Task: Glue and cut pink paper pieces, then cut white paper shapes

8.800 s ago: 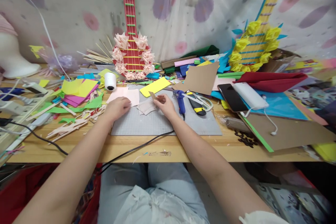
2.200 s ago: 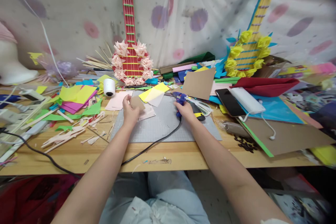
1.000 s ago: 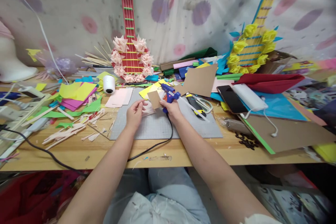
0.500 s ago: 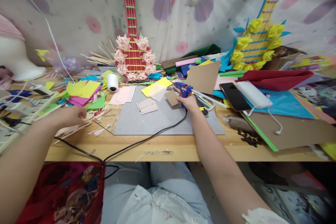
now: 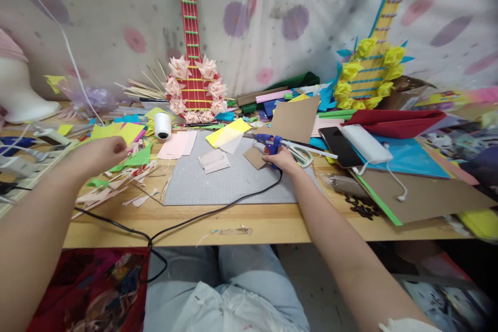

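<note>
In my right hand (image 5: 287, 160) is a blue glue gun (image 5: 267, 143), gripped by its handle over the right part of a grey cutting mat (image 5: 187, 181). Its nozzle points left, and a glue stick (image 5: 311, 149) sticks out behind it. A small brown card square (image 5: 254, 157) lies just under the gun. My left hand (image 5: 103, 153) is closed over the coloured paper at the left; whether its curled fingers hold anything is hidden. Below it lie green paper (image 5: 140, 156) and pale paper scraps (image 5: 97, 193). A small whitish rectangular piece (image 5: 213, 161) rests on the mat.
A red paper guitar with pink flowers (image 5: 194, 88) stands at the back, a yellow one (image 5: 371, 70) at the right. The gun's black cable (image 5: 210, 212) crosses the table front. A power strip (image 5: 39, 166), a white roll (image 5: 162, 125) and a phone (image 5: 340, 146) lie around.
My left hand has lifted away from the paper scraps, toward the back of the table. My right hand has turned the glue gun slightly flatter. The view has shifted a little.
</note>
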Motion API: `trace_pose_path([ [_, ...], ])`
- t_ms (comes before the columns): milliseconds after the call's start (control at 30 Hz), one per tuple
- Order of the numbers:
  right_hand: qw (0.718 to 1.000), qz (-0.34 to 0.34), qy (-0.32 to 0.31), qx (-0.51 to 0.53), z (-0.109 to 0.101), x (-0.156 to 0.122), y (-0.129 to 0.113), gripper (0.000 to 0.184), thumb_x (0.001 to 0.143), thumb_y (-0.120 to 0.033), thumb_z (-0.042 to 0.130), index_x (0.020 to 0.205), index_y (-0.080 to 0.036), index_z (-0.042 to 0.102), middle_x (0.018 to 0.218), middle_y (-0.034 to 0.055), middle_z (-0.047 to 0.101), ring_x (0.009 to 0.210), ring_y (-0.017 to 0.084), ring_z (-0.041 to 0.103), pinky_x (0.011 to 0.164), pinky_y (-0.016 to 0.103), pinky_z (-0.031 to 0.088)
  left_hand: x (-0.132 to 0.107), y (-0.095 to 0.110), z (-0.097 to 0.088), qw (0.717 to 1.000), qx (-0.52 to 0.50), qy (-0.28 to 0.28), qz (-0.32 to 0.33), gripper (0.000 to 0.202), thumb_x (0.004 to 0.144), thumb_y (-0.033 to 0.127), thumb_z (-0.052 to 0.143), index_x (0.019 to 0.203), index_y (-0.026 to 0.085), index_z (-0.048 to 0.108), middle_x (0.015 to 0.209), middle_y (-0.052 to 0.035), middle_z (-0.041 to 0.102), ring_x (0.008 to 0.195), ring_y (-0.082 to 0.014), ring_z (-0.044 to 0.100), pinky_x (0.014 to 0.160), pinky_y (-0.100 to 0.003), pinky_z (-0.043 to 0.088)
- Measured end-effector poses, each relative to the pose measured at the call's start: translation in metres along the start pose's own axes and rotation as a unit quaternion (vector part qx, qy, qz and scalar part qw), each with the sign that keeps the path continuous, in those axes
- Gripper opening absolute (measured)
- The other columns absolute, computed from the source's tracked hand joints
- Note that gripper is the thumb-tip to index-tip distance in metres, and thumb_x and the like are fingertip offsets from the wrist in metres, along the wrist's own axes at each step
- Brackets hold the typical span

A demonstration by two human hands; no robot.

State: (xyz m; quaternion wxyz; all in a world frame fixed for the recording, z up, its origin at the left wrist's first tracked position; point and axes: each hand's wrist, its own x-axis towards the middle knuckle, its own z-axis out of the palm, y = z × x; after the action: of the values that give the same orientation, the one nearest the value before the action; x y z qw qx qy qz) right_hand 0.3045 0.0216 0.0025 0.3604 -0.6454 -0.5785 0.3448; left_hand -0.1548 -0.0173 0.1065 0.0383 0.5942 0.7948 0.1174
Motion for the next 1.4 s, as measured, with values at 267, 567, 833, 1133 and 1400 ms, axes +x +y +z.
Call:
trace_pose_path([
  [267, 0.996, -0.028, 0.073, 0.046, 0.004, -0.007, 0.006, 0.028, 0.058, -0.034, 0.062, 0.079, -0.017, 0.059, 0.077, 0.0029, 0.064, 0.071, 0.018, 0.058, 0.071, 0.032, 0.045, -0.002, 0.156, 0.058, 0.976, -0.115, -0.026, 0.185, 0.02, 0.074, 0.028, 0.05, 0.085, 0.019, 0.064, 0.078, -0.0035, 0.067, 0.066, -0.0176, 0.057, 0.058, -0.025, 0.038],
  [567, 0.982, 0.0, 0.171, 0.079, 0.008, -0.005, 0.009, 0.023, 0.061, -0.034, 0.058, 0.078, -0.018, 0.059, 0.075, 0.0046, 0.065, 0.076, 0.021, 0.06, 0.078, 0.036, 0.045, 0.012, 0.287, 0.137, 0.962, -0.145, -0.135, 0.19, 0.02, 0.072, 0.034, 0.055, 0.08, 0.02, 0.068, 0.089, -0.0085, 0.068, 0.08, -0.0228, 0.061, 0.065, -0.03, 0.041],
  [833, 0.974, 0.01, 0.207, 0.089, 0.013, -0.003, 0.006, 0.024, 0.059, -0.036, 0.058, 0.076, -0.02, 0.061, 0.073, 0.003, 0.065, 0.077, 0.023, 0.061, 0.08, 0.04, 0.045, 0.033, 0.306, 0.162, 0.973, -0.095, -0.15, 0.15, 0.027, 0.065, 0.043, 0.063, 0.083, 0.023, 0.065, 0.088, -0.0047, 0.069, 0.085, -0.0228, 0.062, 0.07, -0.03, 0.044],
  [1133, 0.974, 0.021, 0.208, 0.092, 0.01, -0.007, 0.0, 0.025, 0.059, -0.033, 0.059, 0.079, -0.018, 0.062, 0.077, 0.0051, 0.067, 0.079, 0.025, 0.062, 0.081, 0.042, 0.045, 0.029, 0.319, 0.152, 0.976, -0.012, -0.154, 0.152, 0.028, 0.069, 0.037, 0.06, 0.09, 0.02, 0.065, 0.098, -0.0092, 0.068, 0.094, -0.0247, 0.062, 0.075, -0.03, 0.046],
  [1400, 0.97, 0.013, 0.213, 0.118, 0.009, -0.007, 0.001, 0.019, 0.059, -0.029, 0.058, 0.075, -0.018, 0.06, 0.072, 0.0035, 0.065, 0.076, 0.022, 0.061, 0.08, 0.039, 0.046, 0.013, 0.326, 0.156, 0.958, 0.067, -0.068, 0.272, 0.025, 0.077, 0.015, 0.047, 0.095, 0.012, 0.064, 0.094, -0.0161, 0.067, 0.093, -0.026, 0.062, 0.075, -0.032, 0.046],
])
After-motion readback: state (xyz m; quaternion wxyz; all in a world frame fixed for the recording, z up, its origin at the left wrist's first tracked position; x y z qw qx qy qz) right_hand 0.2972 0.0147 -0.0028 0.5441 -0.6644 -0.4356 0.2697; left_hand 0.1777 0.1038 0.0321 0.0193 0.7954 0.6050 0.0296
